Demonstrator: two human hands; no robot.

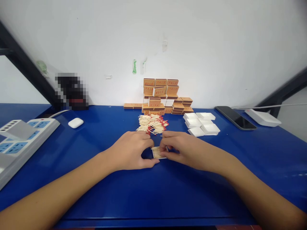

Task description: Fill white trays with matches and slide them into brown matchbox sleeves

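A small white matchbox tray filled with matches lies on the blue table between my hands. My left hand curls round its left side, thumb against the near edge. My right hand pinches the tray's right end with bent fingers. Just beyond my fingers lies a loose heap of red-tipped matches.
Stacked orange matchbox sleeves stand against the white wall. Several empty white trays lie at the right. A phone and a white adapter rest further right. At the left lie a power strip and a white earbud case.
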